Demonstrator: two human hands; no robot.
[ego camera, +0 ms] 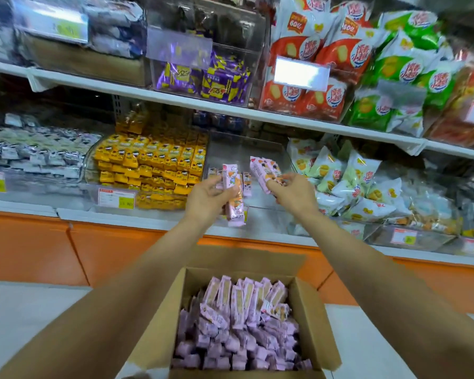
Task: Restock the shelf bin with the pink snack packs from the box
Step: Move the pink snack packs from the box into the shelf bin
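Observation:
An open cardboard box (307, 321) stands below me, holding several pink snack packs (241, 305). My left hand (205, 198) grips a bundle of pink packs (234, 195) upright in front of the clear shelf bin (274, 149). My right hand (293, 192) holds another bundle of pink packs (263, 170) tilted over the bin's front. A few pink packs (246, 179) lie inside the bin, partly hidden behind my hands.
Left of the bin sits a bin of yellow packs (153, 165); to the right are white-and-green bags (350, 181). The upper shelf (230, 109) carries purple, red and green packs. An orange base panel (107, 247) runs under the lower shelf.

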